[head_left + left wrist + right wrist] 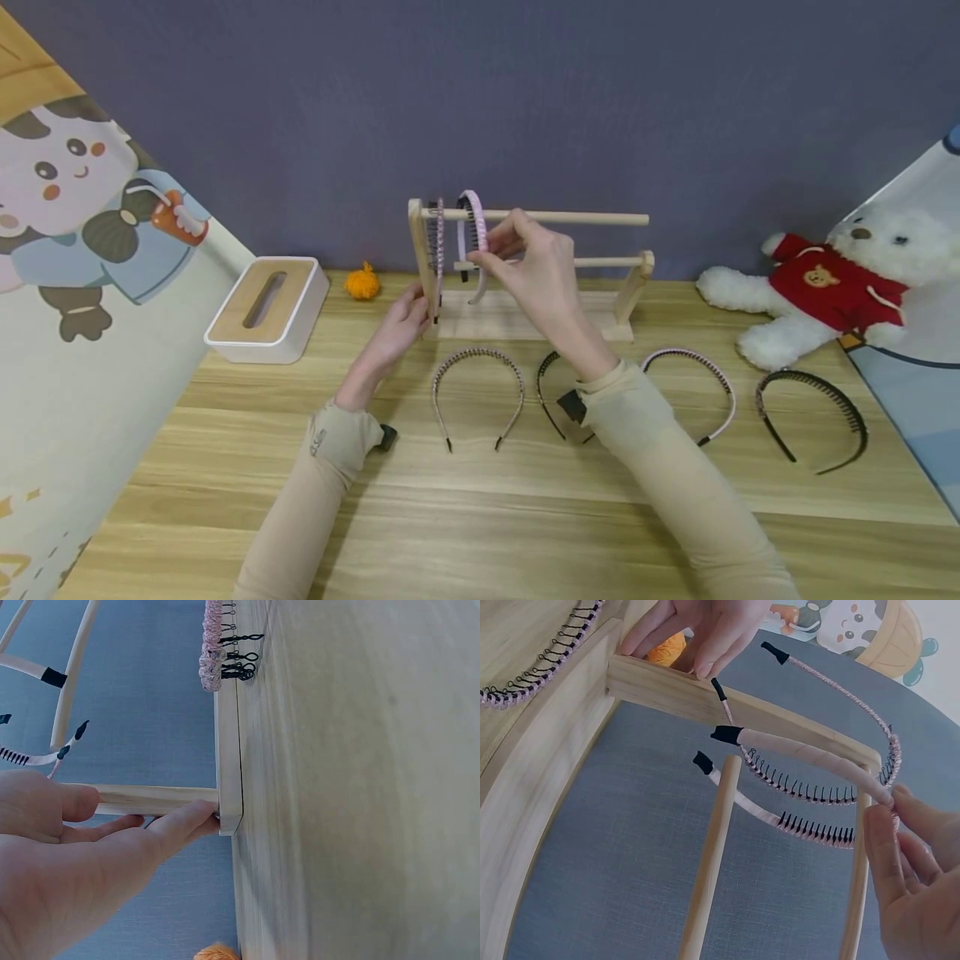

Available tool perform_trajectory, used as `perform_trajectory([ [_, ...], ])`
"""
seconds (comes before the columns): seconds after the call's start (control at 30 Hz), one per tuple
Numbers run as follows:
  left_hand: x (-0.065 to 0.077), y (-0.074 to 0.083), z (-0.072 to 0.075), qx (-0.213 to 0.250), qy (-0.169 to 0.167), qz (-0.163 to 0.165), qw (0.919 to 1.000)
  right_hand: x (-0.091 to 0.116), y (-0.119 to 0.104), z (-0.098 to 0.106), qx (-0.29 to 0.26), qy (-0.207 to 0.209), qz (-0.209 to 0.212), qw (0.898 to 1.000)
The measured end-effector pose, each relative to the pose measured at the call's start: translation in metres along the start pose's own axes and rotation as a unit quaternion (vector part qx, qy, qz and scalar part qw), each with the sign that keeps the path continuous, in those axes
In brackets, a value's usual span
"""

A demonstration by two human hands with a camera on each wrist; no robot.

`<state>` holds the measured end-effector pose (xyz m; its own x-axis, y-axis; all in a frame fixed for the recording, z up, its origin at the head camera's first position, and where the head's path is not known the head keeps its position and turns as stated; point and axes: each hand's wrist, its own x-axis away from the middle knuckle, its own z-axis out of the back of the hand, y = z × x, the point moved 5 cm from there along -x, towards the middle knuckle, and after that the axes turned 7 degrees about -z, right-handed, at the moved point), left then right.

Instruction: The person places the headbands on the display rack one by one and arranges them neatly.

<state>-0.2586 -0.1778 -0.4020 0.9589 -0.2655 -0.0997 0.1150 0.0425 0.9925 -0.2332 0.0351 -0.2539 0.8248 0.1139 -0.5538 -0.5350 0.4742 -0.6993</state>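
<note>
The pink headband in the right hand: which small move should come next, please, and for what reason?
Perhaps lower the pink headband gently until it surely rests on the top bar: its arch goes over the bar, the right hand pinches its side, and whether it touches the bar is unclear.

Homelike corner, possibly a child's room, cartoon wall mural (82, 192), plush bear (832, 292), tissue box (294, 304)

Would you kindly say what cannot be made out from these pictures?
Head: parts of the lower bar and one headband, behind the right hand and arm.
Head: lettering on the left cuff, too small to read.
Left wrist: most of the orange item, cut off by the bottom edge.
</note>
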Motion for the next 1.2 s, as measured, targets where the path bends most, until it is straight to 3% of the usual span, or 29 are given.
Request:
perform_trajectory([
  [0.6,0.001,0.001,-0.001,0.0,0.0,-0.003,1.0,0.009,-0.005,0.01,-0.013,0.017,0.029,0.999],
  [1.2,0.002,0.001,-0.001,-0.006,0.002,0.006,1.0,0.033,-0.01,0.046,-0.049,0.029,0.016,0.998],
])
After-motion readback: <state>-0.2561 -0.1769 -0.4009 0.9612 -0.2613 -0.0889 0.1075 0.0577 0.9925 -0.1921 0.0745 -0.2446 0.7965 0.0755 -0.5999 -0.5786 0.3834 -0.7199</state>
